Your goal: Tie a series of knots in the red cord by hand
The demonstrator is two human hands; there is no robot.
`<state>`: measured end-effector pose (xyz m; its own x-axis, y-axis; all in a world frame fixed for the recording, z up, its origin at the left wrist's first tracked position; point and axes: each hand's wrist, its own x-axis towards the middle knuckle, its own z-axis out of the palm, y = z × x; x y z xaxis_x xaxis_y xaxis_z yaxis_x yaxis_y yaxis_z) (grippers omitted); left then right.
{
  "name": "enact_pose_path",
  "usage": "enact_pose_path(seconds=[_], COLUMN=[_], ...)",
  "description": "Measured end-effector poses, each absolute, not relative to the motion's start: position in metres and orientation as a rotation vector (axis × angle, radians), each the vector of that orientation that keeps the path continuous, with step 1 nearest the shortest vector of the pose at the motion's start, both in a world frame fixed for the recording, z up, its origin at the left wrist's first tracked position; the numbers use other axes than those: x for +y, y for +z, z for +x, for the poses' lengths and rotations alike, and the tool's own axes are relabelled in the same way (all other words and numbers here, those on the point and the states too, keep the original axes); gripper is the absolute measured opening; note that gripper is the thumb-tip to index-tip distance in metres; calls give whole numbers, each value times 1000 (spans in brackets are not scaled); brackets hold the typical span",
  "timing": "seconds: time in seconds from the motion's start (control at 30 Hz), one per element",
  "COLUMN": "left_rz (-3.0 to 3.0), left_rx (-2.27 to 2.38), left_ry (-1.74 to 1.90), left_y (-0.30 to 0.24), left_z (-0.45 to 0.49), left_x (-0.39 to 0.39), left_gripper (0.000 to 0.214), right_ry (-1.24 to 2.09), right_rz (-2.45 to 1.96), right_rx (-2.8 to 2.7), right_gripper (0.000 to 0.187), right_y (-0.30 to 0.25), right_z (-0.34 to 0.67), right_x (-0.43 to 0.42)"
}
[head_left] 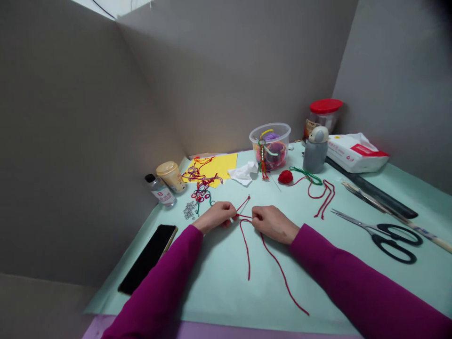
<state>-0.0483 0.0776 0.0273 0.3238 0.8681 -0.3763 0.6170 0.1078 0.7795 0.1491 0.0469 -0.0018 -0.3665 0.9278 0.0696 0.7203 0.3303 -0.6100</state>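
A thin red cord (282,272) runs between my two hands above the light green table cover (219,287). My left hand (221,214) pinches the cord at a crossing, its fingers closed. Just to the right, my right hand (271,221) is closed on another stretch of the same cord, pulled nearly straight between them. One doubled part reaches up to a small tip on the table beyond my hands. Two loose tails hang down toward me, the right one longer. What lies inside each grip is hidden by the fingers.
Black-handled scissors (391,238) lie at right, near a black ruler (374,188). A dark phone (150,259) rests at left, close to small metal rings (190,210). Behind are a red yarn ball (285,177), a clear tub (270,136) and a grey bottle (315,155).
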Motion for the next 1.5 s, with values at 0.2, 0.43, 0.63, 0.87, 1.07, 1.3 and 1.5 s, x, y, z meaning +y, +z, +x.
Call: enact_pose_path(seconds=[0.2, 0.43, 0.63, 0.87, 1.07, 1.3, 1.5], left_rz=[1759, 2607, 2954, 2680, 2020, 1960, 1497], left_rx=[1137, 1196, 871, 947, 1184, 1224, 1167], left_ry=[33, 434, 158, 275, 707, 691, 757], left_y=[36, 31, 28, 20, -1, -1, 1], left_z=[-56, -45, -26, -23, -26, -27, -28], left_x=[65, 82, 101, 108, 113, 114, 109], left_gripper=[16, 35, 20, 14, 19, 17, 33], right_ry=[682, 658, 633, 665, 659, 619, 530], right_rz=[-1480, -1521, -1585, -1666, -1755, -1836, -1914], right_rx=[-2173, -2156, -2109, -2013, -1951, -1904, -1958], right_gripper=[16, 17, 16, 15, 17, 21, 26], right_y=[-7, -7, -7, -4, -5, -8, -3], right_z=[150, 153, 156, 163, 156, 150, 144], right_x=[48, 50, 55, 66, 83, 101, 97])
